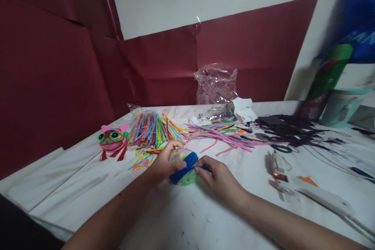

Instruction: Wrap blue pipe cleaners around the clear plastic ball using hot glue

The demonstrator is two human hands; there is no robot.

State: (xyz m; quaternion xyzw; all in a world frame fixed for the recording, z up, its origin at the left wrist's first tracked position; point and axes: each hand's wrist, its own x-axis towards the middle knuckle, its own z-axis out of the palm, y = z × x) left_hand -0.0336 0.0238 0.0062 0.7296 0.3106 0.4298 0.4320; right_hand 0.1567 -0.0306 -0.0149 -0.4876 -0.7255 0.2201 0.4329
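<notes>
Blue and broad, a band [191, 160] crossed a rounded, partly clear craft piece [188, 181], which was held up above the near middle of the white marbled desk [187, 218]; the left hand [167, 164] grasped the craft piece from its left side, the thumb lying on the band and the fingers curled behind the far edge; the right hand [219, 176] pinched a slim blue strand [208, 169] between thumb and forefinger, at the right edge of the piece; whether the strand joined the band could not be told.

Behind the hands lay a dense bundle of coloured stems [155, 131], partly in clear wrapping; to its right spread a looser heap of mostly pink stems [219, 134], and to its left stood a mask-like ornament [114, 140] with pink ears and red tassels; to the right of the hands, well apart from them, rested a white glue gun [325, 197], a reddish glow showing near its front; beyond it were black-handled scissors [281, 148] and a tangle of dark purple strands [295, 133].
</notes>
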